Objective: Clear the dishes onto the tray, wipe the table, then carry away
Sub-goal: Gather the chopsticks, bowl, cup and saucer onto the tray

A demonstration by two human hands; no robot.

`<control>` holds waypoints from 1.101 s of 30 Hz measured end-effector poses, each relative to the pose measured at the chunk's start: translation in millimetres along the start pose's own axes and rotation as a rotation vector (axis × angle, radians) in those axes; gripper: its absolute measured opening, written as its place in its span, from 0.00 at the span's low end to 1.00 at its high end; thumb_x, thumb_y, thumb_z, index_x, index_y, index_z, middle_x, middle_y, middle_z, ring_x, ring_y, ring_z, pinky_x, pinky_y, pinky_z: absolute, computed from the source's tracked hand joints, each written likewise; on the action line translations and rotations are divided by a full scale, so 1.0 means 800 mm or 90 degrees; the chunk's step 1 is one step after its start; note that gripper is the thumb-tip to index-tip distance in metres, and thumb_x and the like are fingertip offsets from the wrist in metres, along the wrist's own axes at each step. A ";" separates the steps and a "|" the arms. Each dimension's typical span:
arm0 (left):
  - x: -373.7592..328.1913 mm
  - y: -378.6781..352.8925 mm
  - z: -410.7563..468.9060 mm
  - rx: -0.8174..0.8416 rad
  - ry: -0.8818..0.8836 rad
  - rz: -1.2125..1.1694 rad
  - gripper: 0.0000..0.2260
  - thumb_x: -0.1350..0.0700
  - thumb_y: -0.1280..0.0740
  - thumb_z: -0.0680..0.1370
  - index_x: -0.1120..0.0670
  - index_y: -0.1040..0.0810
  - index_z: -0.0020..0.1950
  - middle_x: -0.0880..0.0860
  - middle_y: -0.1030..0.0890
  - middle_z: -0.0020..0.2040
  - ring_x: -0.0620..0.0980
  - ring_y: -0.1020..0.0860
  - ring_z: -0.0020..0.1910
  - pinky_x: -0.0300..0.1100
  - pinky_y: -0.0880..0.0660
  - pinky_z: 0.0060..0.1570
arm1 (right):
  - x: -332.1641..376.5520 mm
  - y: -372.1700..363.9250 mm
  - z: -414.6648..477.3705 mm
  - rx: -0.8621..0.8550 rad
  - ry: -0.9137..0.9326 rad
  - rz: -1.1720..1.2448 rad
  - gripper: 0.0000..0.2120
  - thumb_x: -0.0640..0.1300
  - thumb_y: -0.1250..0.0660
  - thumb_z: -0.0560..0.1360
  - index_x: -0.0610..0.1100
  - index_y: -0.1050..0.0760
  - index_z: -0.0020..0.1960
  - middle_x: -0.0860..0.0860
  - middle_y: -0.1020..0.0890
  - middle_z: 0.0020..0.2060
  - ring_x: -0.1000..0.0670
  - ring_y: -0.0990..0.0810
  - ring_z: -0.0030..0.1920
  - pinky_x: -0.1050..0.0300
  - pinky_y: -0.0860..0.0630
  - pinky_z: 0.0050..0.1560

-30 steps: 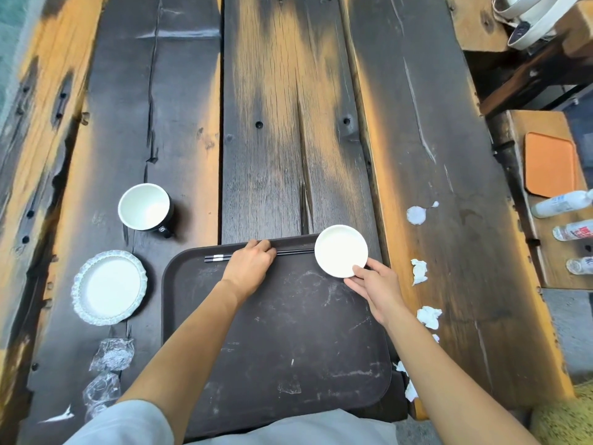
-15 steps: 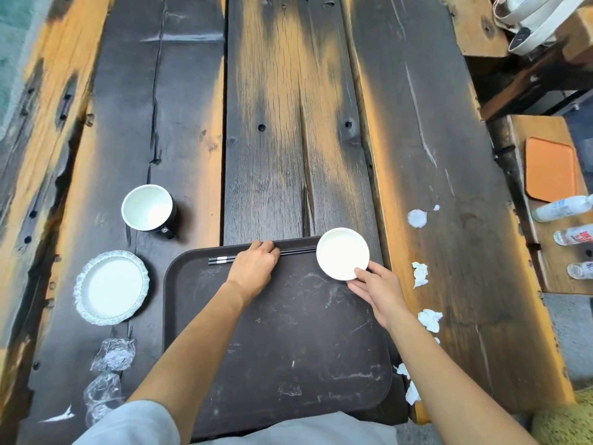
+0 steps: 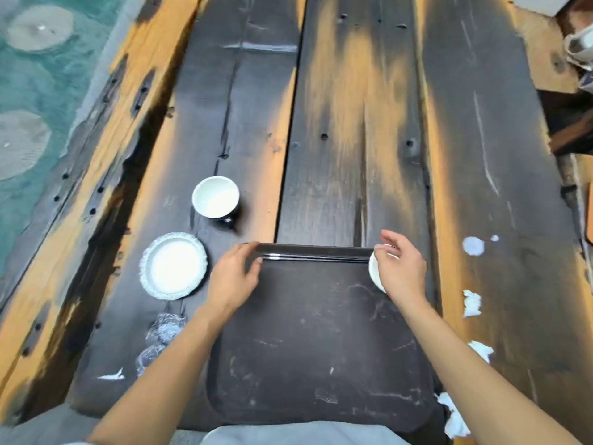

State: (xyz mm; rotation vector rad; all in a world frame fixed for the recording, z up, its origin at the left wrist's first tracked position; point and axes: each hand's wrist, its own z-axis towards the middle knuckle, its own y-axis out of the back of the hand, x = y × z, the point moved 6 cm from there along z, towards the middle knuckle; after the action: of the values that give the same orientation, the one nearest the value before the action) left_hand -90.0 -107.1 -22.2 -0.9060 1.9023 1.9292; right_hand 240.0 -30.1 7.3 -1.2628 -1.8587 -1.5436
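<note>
A dark brown tray (image 3: pixel 321 348) lies on the wooden table (image 3: pixel 353 123) right in front of me. Black chopsticks (image 3: pixel 321 256) rest along its far rim. A small white dish (image 3: pixel 373 273) sits in the tray's far right corner, mostly hidden under my right hand (image 3: pixel 398 264), whose fingers hover loosely spread above it. My left hand (image 3: pixel 234 277) is at the tray's far left corner, beside the chopsticks' left end, holding nothing. Left of the tray stand a white-lined dark cup (image 3: pixel 215 197) and a white scalloped plate (image 3: pixel 173 266).
Crumpled clear wrappers (image 3: pixel 163 329) lie near the tray's left side. White tissue scraps (image 3: pixel 471 303) and a white smear (image 3: pixel 473 245) dot the table to the right. A teal surface (image 3: pixel 32 91) borders the table's left edge.
The view has swung left. My left hand slid off the chopsticks to the tray's far left corner. My right hand moved from the dish's near edge to over the dish.
</note>
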 end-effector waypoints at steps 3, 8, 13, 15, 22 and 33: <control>0.075 0.056 -0.016 -0.049 0.126 -0.017 0.14 0.58 0.30 0.76 0.58 0.20 0.62 0.55 0.17 0.54 0.55 0.19 0.49 0.48 0.23 0.53 | 0.036 -0.084 0.003 0.163 -0.001 0.014 0.13 0.41 0.32 0.75 0.45 0.20 0.59 0.50 0.15 0.51 0.55 0.17 0.48 0.62 0.23 0.54; 0.172 0.133 -0.046 -0.125 0.287 -0.052 0.15 0.58 0.31 0.77 0.58 0.20 0.63 0.55 0.18 0.59 0.55 0.20 0.53 0.50 0.24 0.56 | 0.088 -0.220 -0.016 0.367 -0.081 0.059 0.13 0.36 0.33 0.78 0.35 0.23 0.62 0.43 0.19 0.45 0.47 0.20 0.44 0.61 0.21 0.43; 0.227 0.151 -0.045 -0.076 0.367 -0.059 0.22 0.60 0.30 0.76 0.62 0.26 0.68 0.61 0.21 0.63 0.60 0.22 0.60 0.48 0.29 0.56 | 0.126 -0.306 -0.030 0.421 -0.143 0.079 0.15 0.36 0.35 0.78 0.37 0.27 0.64 0.44 0.23 0.41 0.51 0.25 0.36 0.61 0.24 0.40; 0.249 0.140 -0.043 -0.048 0.436 -0.138 0.23 0.61 0.30 0.76 0.61 0.28 0.70 0.60 0.22 0.63 0.59 0.23 0.60 0.48 0.29 0.57 | 0.134 -0.329 -0.032 0.435 -0.148 0.076 0.16 0.38 0.34 0.78 0.38 0.28 0.65 0.45 0.22 0.41 0.49 0.24 0.39 0.60 0.22 0.42; 0.281 0.106 -0.044 -0.054 0.578 -0.441 0.09 0.67 0.35 0.78 0.55 0.23 0.53 0.52 0.19 0.46 0.61 0.20 0.55 0.54 0.19 0.45 | 0.136 -0.368 -0.027 0.453 -0.201 0.058 0.18 0.41 0.33 0.79 0.39 0.27 0.67 0.46 0.19 0.47 0.46 0.18 0.48 0.59 0.20 0.48; 0.295 0.107 -0.051 -0.018 0.608 -0.463 0.09 0.65 0.35 0.79 0.64 0.23 0.58 0.66 0.19 0.50 0.58 0.18 0.49 0.51 0.17 0.40 | 0.139 -0.376 -0.028 0.407 -0.304 0.172 0.14 0.38 0.30 0.77 0.30 0.23 0.58 0.40 0.18 0.55 0.44 0.18 0.56 0.58 0.20 0.55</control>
State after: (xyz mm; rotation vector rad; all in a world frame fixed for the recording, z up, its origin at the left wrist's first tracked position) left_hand -311.8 -207.6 -94.5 -2.4022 1.5006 1.1331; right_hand -71.9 -1.7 -66.1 -1.5422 -2.0974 -0.4550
